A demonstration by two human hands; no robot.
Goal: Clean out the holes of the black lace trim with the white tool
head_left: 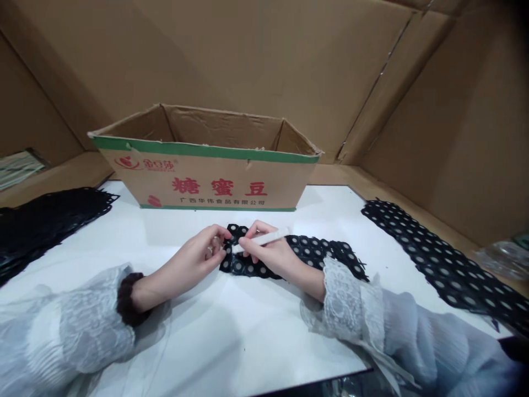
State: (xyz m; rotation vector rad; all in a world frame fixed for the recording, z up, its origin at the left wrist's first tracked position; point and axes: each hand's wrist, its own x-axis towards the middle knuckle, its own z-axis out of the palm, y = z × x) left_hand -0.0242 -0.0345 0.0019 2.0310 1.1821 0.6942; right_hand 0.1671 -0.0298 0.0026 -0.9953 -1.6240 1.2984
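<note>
A black strip with rows of pale round discs [314, 247] lies flat on the white board in front of me. My left hand [202, 251] is closed at the strip's left end, thumb and fingertips on its edge. My right hand [268, 251] rests over the strip's middle and grips a slim white pen-shaped tool [270, 237] like a pencil. The tool's lower tip meets the strip near its left end, close to my left fingertips. Part of the strip is hidden under my right hand.
An open cardboard box [223, 182] with a green rim stands behind the strip. To the right lies a longer black disc strip [438, 259], with clear plastic [504, 259] beyond it. A pile of black netted pieces [49, 220] sits at left. Cardboard walls [248, 55] enclose the back and sides.
</note>
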